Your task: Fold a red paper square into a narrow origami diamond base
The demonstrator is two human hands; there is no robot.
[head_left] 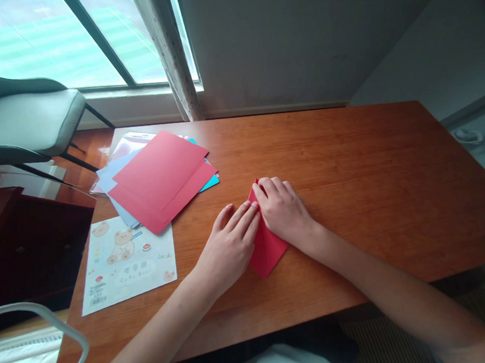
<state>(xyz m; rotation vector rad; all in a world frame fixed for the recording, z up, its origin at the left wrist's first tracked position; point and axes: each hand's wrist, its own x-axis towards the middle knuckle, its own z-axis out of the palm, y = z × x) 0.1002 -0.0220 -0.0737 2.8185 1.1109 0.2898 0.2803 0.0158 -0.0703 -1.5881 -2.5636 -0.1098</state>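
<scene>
A folded piece of red paper point(268, 250) lies on the wooden table in front of me, narrow at its far end and pointed toward me. My left hand point(232, 241) rests over its left edge, with the fingers stretched out, fingertips touching the paper and the thumb held apart. On the upper right part of the paper, my right hand point(282, 209) presses with bent fingers near the far tip. The two hands' fingertips almost meet, and they cover much of the paper's upper half.
Left of my hands, loose red sheets point(162, 176) lie over blue and pale sheets and a clear wrapper. A white sheet with bear drawings point(127, 271) is partly beneath them. The wooden table point(372, 177) stretches right. A chair point(23, 120) stands by the window at far left.
</scene>
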